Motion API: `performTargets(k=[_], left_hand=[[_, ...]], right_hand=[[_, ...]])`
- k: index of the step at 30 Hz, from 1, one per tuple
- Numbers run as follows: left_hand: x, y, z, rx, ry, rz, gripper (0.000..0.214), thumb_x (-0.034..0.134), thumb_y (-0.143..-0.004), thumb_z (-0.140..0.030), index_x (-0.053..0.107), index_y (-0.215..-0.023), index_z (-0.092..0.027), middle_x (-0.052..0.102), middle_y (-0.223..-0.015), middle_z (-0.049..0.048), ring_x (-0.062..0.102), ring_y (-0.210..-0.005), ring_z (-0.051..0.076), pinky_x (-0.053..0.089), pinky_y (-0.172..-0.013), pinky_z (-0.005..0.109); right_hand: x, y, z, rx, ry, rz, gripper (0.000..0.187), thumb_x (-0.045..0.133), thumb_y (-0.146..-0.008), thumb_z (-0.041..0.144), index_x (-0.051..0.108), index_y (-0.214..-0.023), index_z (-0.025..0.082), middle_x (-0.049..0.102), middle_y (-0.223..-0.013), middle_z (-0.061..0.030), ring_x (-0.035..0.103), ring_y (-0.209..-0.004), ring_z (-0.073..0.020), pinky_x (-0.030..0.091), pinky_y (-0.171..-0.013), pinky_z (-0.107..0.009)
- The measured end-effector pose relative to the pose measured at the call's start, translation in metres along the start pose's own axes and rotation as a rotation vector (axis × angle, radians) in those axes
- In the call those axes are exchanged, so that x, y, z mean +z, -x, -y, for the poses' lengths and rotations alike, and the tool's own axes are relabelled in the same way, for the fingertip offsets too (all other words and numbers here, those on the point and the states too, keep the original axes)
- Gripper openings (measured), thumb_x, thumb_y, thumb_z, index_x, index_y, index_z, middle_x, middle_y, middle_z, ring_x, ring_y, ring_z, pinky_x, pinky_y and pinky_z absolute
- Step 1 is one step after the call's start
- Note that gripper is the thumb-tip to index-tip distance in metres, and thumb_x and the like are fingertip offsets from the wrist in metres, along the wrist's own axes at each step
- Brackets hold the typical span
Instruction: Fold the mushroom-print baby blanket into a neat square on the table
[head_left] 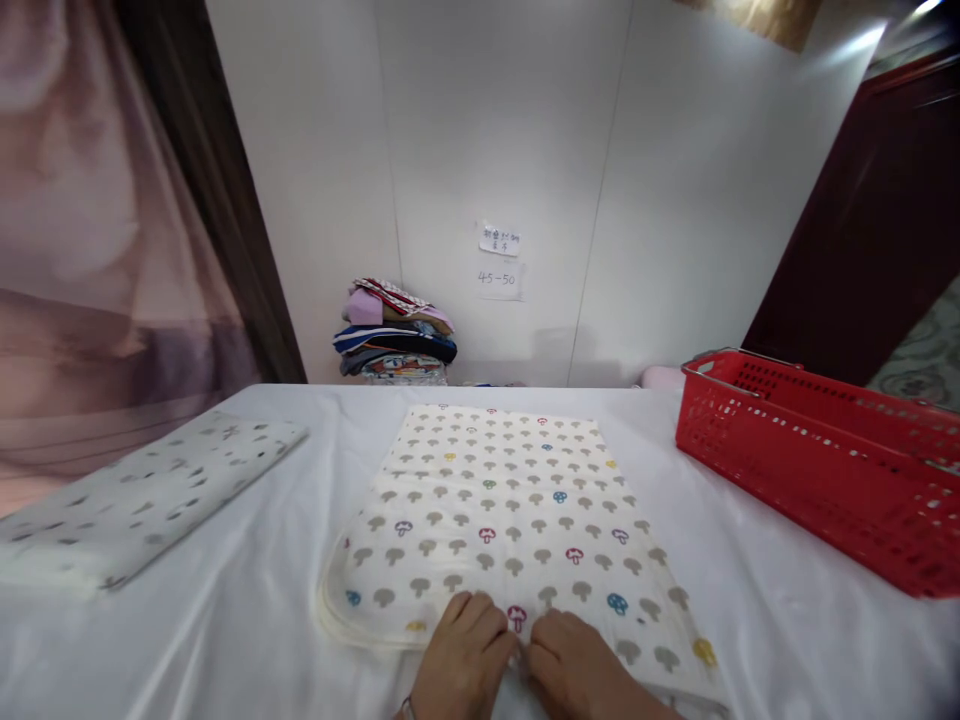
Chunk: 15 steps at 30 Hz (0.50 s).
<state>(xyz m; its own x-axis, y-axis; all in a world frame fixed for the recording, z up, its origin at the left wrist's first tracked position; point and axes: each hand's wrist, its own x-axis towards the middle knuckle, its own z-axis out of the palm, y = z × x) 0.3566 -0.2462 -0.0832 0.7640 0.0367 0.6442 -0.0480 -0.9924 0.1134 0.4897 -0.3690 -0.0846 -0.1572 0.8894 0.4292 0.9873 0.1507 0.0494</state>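
A cream blanket (480, 510) printed with grey and coloured mushrooms lies folded flat on the white-covered table, its layered, rounded corner at the near left. My left hand (463, 652) is closed on the middle of its near edge, fingers curled over the top. Right beside it, my right hand (571, 658) also grips that edge, knuckles up. The two hands almost touch, thumbs close together. Their fingertips and the bit of fabric between them are partly hidden.
On the left of the white tablecloth (247, 610) lies another folded cloth (165, 490) with small dark prints. A red plastic basket (810, 480) stands at the right. Beyond the far edge, a pile of folded clothes (397, 335) rises against the white wall (495, 120).
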Motion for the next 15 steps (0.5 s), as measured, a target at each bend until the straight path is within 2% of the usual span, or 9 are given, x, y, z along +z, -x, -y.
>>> performTargets(k=[4, 7, 12, 15], left_hand=[[0.002, 0.004, -0.002, -0.059, 0.007, -0.030, 0.015, 0.049, -0.082, -0.019, 0.052, -0.067, -0.018, 0.050, -0.067, 0.0012, 0.041, -0.069, 0.015, 0.028, -0.065, 0.031], [0.004, 0.004, -0.003, -0.090, -0.007, -0.008, 0.012, 0.050, -0.080, -0.018, 0.053, -0.068, -0.019, 0.051, -0.069, 0.0008, 0.041, -0.069, 0.014, 0.029, -0.065, 0.032], [0.010, 0.007, -0.002, -0.045, -0.120, 0.055, 0.013, 0.053, -0.080, -0.020, 0.051, -0.067, -0.018, 0.049, -0.067, 0.0004, 0.041, -0.066, 0.013, 0.028, -0.062, 0.031], [0.008, 0.010, 0.000, -0.030, -0.160, 0.098, 0.012, 0.055, -0.080, -0.022, 0.051, -0.070, -0.017, 0.049, -0.070, 0.0005, 0.042, -0.068, 0.013, 0.029, -0.062, 0.031]], right_hand=[[0.009, 0.008, 0.000, 0.054, -0.029, -0.010, 0.012, 0.058, -0.072, 0.019, 0.046, -0.075, 0.020, 0.055, -0.074, 0.0016, 0.047, -0.064, -0.0144, 0.032, -0.056, -0.025], [0.016, 0.016, 0.001, 0.082, -0.008, -0.040, 0.013, 0.057, -0.071, 0.017, 0.047, -0.079, 0.021, 0.055, -0.074, 0.0012, 0.049, -0.064, -0.0155, 0.033, -0.057, -0.026], [0.039, 0.026, -0.005, 0.038, 0.076, -0.092, 0.020, 0.045, -0.072, 0.007, 0.047, -0.087, 0.021, 0.057, -0.075, -0.0005, 0.052, -0.063, -0.0176, 0.036, -0.057, -0.027], [0.046, 0.029, -0.013, -0.023, 0.067, -0.126, 0.022, 0.042, -0.071, 0.005, 0.047, -0.084, 0.022, 0.057, -0.072, -0.0006, 0.053, -0.060, -0.0171, 0.038, -0.057, -0.026]])
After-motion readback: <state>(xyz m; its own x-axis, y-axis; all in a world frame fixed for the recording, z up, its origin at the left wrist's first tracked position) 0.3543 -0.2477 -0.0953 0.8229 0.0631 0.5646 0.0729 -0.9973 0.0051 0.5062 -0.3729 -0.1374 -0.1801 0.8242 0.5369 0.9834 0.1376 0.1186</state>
